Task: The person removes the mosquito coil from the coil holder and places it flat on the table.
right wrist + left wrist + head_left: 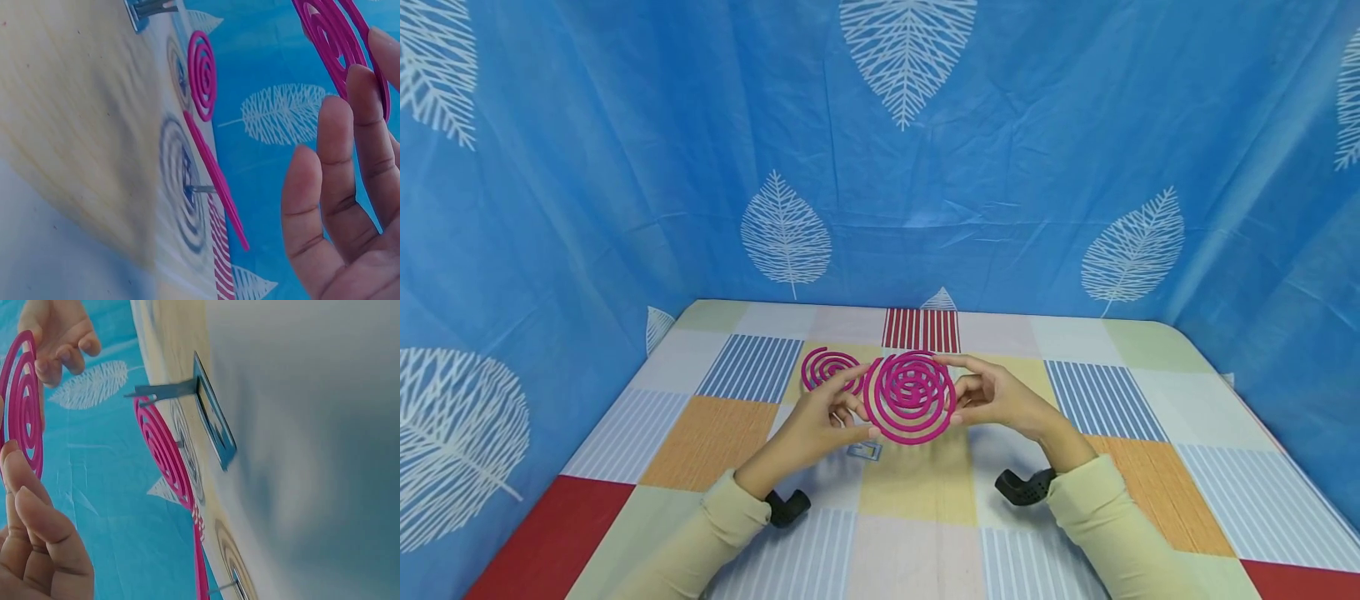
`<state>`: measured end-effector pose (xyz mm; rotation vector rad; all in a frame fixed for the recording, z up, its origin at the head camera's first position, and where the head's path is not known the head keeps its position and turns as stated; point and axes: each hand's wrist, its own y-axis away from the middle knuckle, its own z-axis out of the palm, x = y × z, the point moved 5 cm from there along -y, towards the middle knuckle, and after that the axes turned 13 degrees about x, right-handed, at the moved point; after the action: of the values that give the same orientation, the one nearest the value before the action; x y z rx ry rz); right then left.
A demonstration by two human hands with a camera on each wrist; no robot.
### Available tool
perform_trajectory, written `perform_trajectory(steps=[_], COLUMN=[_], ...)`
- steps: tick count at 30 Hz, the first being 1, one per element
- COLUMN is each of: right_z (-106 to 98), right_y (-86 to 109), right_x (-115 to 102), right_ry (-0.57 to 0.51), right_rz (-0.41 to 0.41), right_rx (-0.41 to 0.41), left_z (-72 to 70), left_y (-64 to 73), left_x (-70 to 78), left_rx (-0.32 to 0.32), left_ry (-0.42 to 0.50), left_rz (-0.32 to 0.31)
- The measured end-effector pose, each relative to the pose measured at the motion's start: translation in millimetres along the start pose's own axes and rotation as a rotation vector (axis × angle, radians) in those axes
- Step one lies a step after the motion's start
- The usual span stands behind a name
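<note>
A magenta mosquito coil (910,440) is held up in the air between both hands, tilted with its flat side toward the head camera. My left hand (808,425) pinches its left edge between thumb and index finger. At the opposite edge, the thumb and index finger of my right hand (1000,398) grip it; the other fingers bend loosely. Below stands a small metal coil stand (215,419) with an upright prong and no coil on it. One more coil (829,367) sits raised at the left, and another (162,453) stands behind the held one, partly hidden in the head view.
A patchwork-patterned cloth (925,550) covers the table. Blue curtains with white leaf prints (1000,167) close off the back and both sides. Black wrist devices (1024,487) hang under both forearms, just above the cloth.
</note>
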<state>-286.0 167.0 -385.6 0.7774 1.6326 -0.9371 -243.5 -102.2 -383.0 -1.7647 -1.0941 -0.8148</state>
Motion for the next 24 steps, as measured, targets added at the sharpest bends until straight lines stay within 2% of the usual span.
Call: perform_trajectory(steps=[9, 24], right_z=[-13.8, -41.3], right_y=[2.9, 11.3], right_x=[-2.5, -9.7], right_ry=[0.001, 0.023], right_rz=[0.01, -0.044], right_rx=[-0.004, -0.019], left_z=[11.7, 37.0], left_y=[-4.7, -11.2], left_x=[5.3, 15.4], left_rx=[0.022, 0.042], left_ry=[0.054, 0.155], left_rz=[0.009, -0.067])
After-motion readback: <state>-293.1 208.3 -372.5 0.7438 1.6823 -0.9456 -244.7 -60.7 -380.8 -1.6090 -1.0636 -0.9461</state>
